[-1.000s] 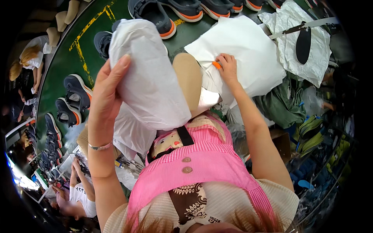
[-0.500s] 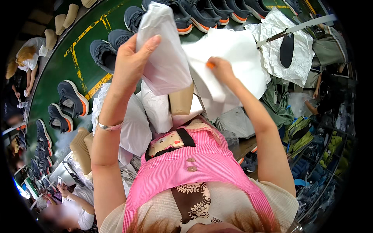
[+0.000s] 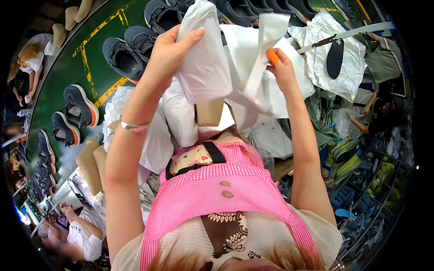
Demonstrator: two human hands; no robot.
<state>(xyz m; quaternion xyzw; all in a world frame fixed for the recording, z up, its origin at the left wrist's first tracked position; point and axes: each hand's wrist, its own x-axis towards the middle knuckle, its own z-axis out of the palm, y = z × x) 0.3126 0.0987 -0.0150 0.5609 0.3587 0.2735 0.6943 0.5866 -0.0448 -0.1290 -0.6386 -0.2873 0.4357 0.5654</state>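
Note:
My left hand is closed, thumb uppermost, on a smooth bundle wrapped in white paper. Just below the bundle shows a beige moulded form; whether it is part of the bundle or lies behind it I cannot tell. With an orange cover on one finger, my right hand pinches a white paper sheet, which stands up in a fold. More white sheets lie under and behind it. Another white-wrapped bundle rests near my apron, left of the beige form.
Dark grey shoes with orange soles stand along the green table. Beige forms lie at left. At right are crumpled paper with a black insole, a pale strap and green cloth. Other people work on both sides.
My right hand has moved up and right, lifting the sheet's edge into a standing fold. My left hand has shifted slightly right and up with the wrapped bundle.

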